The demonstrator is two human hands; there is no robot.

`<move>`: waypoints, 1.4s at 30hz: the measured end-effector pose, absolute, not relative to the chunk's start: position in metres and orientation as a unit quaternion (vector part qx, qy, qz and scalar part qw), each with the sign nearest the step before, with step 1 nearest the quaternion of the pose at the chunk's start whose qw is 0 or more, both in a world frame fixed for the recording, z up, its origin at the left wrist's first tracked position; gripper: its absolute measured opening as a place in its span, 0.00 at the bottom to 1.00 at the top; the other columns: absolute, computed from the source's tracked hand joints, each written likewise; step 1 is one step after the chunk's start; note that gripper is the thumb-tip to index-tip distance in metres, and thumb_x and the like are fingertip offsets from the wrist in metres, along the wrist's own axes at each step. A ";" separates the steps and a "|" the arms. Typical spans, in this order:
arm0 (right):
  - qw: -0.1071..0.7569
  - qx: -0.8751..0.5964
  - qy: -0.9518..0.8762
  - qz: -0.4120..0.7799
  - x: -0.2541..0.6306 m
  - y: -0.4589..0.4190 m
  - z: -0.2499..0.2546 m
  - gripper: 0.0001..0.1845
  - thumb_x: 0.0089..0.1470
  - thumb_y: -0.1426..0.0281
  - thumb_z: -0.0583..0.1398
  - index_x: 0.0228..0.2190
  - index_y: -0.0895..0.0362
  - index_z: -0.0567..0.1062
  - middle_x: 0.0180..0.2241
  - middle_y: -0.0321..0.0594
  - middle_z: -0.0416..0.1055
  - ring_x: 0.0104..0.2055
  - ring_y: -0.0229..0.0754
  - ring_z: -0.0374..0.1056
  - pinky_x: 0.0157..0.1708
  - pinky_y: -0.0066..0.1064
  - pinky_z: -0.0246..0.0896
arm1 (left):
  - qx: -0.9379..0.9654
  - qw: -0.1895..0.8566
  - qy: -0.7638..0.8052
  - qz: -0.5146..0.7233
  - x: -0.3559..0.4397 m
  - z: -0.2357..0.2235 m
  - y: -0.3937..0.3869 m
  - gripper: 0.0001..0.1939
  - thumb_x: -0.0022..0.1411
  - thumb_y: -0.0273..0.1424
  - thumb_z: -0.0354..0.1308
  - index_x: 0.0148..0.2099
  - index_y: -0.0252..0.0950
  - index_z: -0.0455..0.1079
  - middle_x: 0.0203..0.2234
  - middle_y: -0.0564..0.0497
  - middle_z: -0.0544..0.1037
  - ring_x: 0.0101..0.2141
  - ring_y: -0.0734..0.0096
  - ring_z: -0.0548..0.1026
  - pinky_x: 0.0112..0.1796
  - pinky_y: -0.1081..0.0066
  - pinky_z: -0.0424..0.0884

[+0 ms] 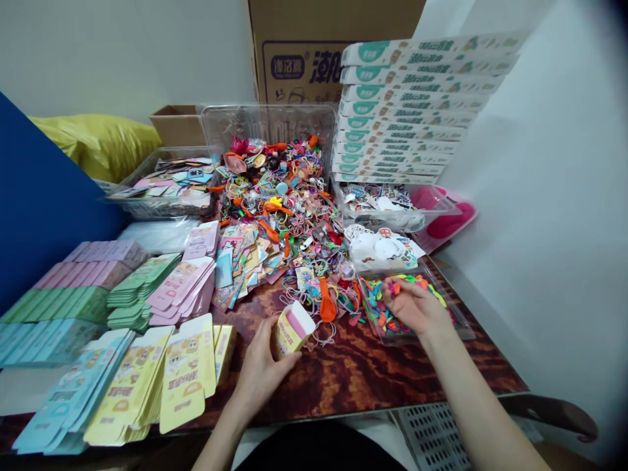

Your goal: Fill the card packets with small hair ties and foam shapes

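My left hand (267,365) is wrapped round a small yellow cardboard box (289,337). The box is tilted, its top flap up, and something pink shows inside. Over a clear tray of small bright rubbery pieces (383,315), my right hand (415,304) pinches a small pink and orange piece (394,288); its exact kind is too small to make out. Between the hands, an orange balloon (327,302) lies at the near edge of a large heap of hair ties and trinkets (294,196).
Flat yellow cartons (186,376), blue cartons (73,386) and folded small boxes (88,304) fill the left side. Small cards (255,255) lie beside the heap. White stickers (377,247) sit in a tray at right, below stacked white boxes (392,131). A large cardboard box (294,39) stands behind.
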State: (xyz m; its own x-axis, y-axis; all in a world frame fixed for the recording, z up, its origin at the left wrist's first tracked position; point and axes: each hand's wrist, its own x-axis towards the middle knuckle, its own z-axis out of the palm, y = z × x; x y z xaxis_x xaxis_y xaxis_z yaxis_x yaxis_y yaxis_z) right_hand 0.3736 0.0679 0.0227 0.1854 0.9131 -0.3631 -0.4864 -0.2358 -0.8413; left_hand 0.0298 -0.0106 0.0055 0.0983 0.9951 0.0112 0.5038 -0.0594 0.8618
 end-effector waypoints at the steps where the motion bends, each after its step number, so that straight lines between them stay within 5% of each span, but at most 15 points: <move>1: 0.579 -0.507 -0.221 0.599 0.373 0.068 0.025 0.07 0.41 0.75 0.63 0.27 0.54 0.75 0.26 0.40 0.73 0.28 0.41 0.72 0.27 0.33 0.74 | 0.643 0.365 0.581 0.339 0.029 0.005 -0.011 0.30 0.53 0.30 0.65 0.58 0.38 0.62 0.53 0.43 0.73 0.52 0.53 0.73 0.53 0.55 0.68; 5: 0.564 -0.531 -0.281 0.567 0.375 0.074 0.037 0.07 0.45 0.65 0.63 0.28 0.54 0.74 0.25 0.41 0.70 0.24 0.40 0.67 0.18 0.30 0.66 | 0.638 0.372 0.582 0.340 0.027 0.006 -0.012 0.30 0.53 0.30 0.65 0.57 0.37 0.63 0.52 0.43 0.74 0.52 0.52 0.73 0.52 0.54 0.69; 11: 0.502 -0.634 -0.394 0.436 0.394 0.109 0.044 0.18 0.42 0.54 0.66 0.26 0.54 0.71 0.16 0.28 0.56 0.15 0.31 0.45 0.13 0.24 0.41 | 0.643 0.376 0.579 0.332 0.028 0.006 -0.011 0.30 0.53 0.30 0.65 0.58 0.38 0.61 0.53 0.43 0.73 0.53 0.53 0.72 0.53 0.55 0.68; 17: 0.352 -0.724 -0.514 0.297 0.402 0.159 0.050 0.09 0.39 0.66 0.66 0.27 0.56 0.78 0.14 0.29 0.60 0.20 0.36 0.56 0.23 0.28 0.47 | 0.647 0.384 0.576 0.320 0.032 0.007 -0.011 0.30 0.53 0.29 0.64 0.58 0.38 0.61 0.53 0.42 0.73 0.53 0.52 0.72 0.54 0.53 0.67; 22: 0.254 -0.742 -0.572 0.239 0.398 0.179 0.069 0.07 0.33 0.77 0.64 0.14 0.55 0.71 0.15 0.34 0.62 0.26 0.40 0.59 0.28 0.31 0.44 | 0.653 0.380 0.568 0.327 0.031 0.011 -0.009 0.30 0.53 0.28 0.64 0.58 0.38 0.61 0.53 0.43 0.72 0.53 0.53 0.72 0.53 0.55 0.68; 27: 0.268 -0.750 -0.569 0.205 0.395 0.161 0.092 0.10 0.44 0.67 0.63 0.18 0.54 0.68 0.17 0.34 0.61 0.23 0.39 0.56 0.27 0.32 0.45 | 0.657 0.364 0.569 0.335 0.028 0.013 -0.009 0.31 0.53 0.27 0.64 0.58 0.40 0.61 0.53 0.45 0.72 0.53 0.54 0.71 0.52 0.58 0.69; 31: 0.339 -0.667 -0.533 0.394 0.355 0.126 0.101 0.19 0.45 0.53 0.62 0.21 0.53 0.64 0.15 0.27 0.52 0.17 0.32 0.44 0.20 0.29 0.38 | 0.670 0.342 0.566 0.337 0.034 0.015 -0.007 0.29 0.53 0.26 0.64 0.57 0.39 0.61 0.50 0.45 0.72 0.51 0.55 0.72 0.52 0.58 0.68; 36: 0.227 -0.512 -0.602 0.569 0.274 0.085 0.103 0.19 0.46 0.53 0.63 0.23 0.56 0.68 0.16 0.27 0.56 0.18 0.31 0.47 0.19 0.25 0.37 | 0.691 0.300 0.568 0.332 0.040 0.015 -0.005 0.27 0.55 0.25 0.61 0.57 0.39 0.59 0.51 0.44 0.71 0.52 0.55 0.71 0.51 0.58 0.69; 42: 0.060 -0.521 -0.779 0.345 0.213 0.069 0.103 0.12 0.52 0.71 0.59 0.18 0.56 0.69 0.18 0.33 0.64 0.23 0.36 0.58 0.23 0.27 0.45 | 0.699 0.260 0.577 0.334 0.040 0.008 -0.011 0.29 0.55 0.24 0.59 0.58 0.39 0.57 0.51 0.44 0.70 0.53 0.55 0.70 0.51 0.57 0.69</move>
State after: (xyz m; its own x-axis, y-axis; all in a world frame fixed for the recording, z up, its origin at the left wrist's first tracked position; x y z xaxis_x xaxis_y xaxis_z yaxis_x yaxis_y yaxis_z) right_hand 0.2134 0.0686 0.1027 -0.4508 0.8520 -0.2662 0.7695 0.2198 -0.5997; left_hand 0.0399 -0.0114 0.0082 0.1118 0.9795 0.1674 0.6325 -0.2001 0.7483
